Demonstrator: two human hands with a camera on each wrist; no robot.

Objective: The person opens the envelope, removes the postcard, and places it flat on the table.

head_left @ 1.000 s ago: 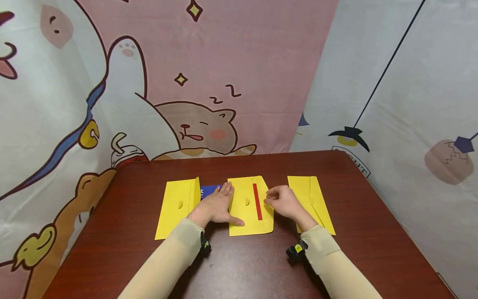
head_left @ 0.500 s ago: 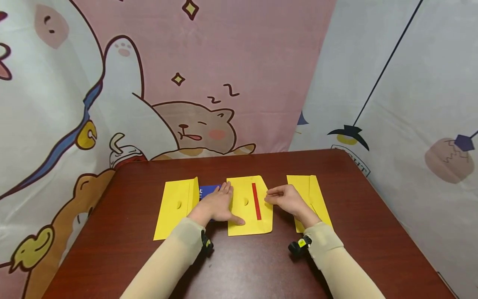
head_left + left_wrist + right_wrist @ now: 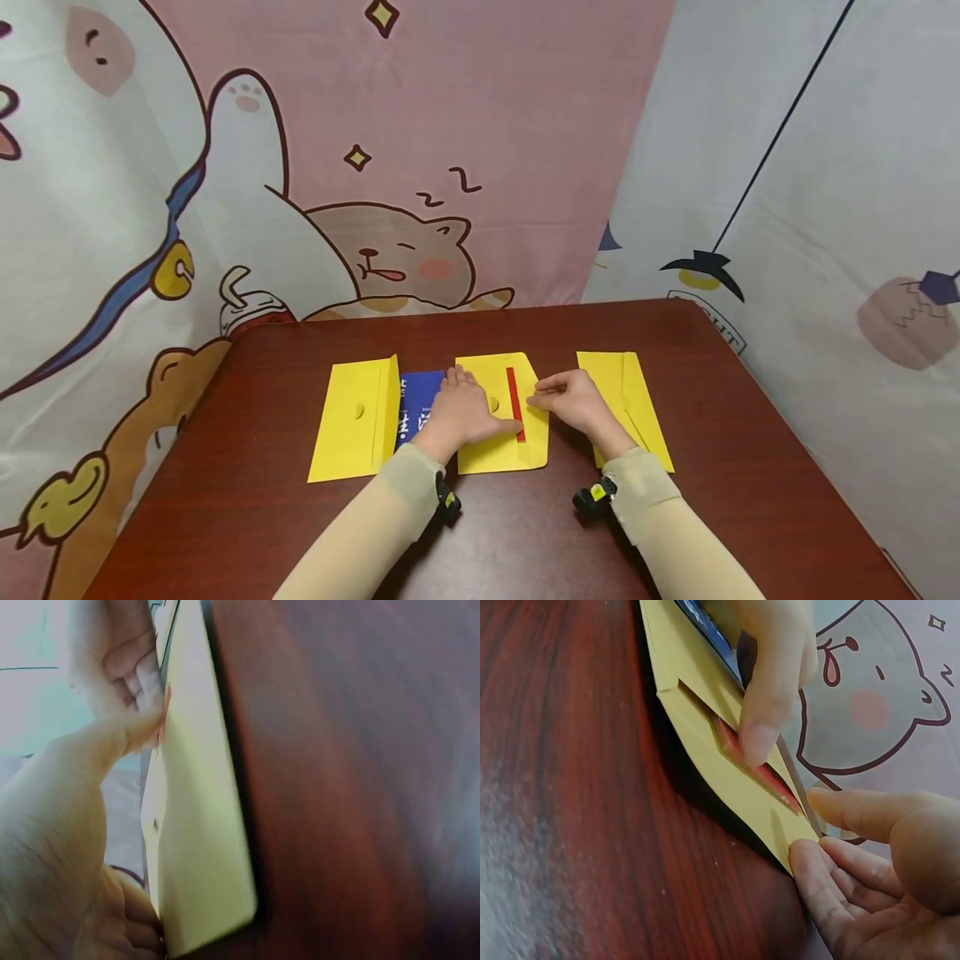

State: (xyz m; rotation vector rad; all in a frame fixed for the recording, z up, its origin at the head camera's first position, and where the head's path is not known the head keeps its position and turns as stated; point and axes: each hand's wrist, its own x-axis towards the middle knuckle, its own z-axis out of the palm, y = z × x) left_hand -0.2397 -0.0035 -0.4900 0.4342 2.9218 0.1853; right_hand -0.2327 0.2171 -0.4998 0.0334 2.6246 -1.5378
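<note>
A yellow envelope (image 3: pixel 480 457) with a red strip (image 3: pixel 512 383) along its opened flap lies in the middle of the table. My left hand (image 3: pixel 468 412) rests across its left part with fingers spread, the thumb reaching onto the red strip. At the flap's right edge is my right hand (image 3: pixel 573 404), its fingers curled and its thumb on the other side of the edge. In the right wrist view the flap (image 3: pixel 742 802) bends up off the table between thumb and fingertips. The left thumb (image 3: pixel 759 742) presses on the strip there.
Another yellow envelope (image 3: pixel 348 425) lies at the left, a third (image 3: pixel 645 408) at the right beside my right wrist. A blue printed card or booklet (image 3: pixel 414 408) shows between the left and middle envelopes. A patterned cloth (image 3: pixel 525 125) hangs behind the brown table (image 3: pixel 525 533).
My left hand has slid right over the middle envelope, its thumb moving from the lower edge onto the red strip. More of the blue item now shows. The right hand has stayed at the flap edge.
</note>
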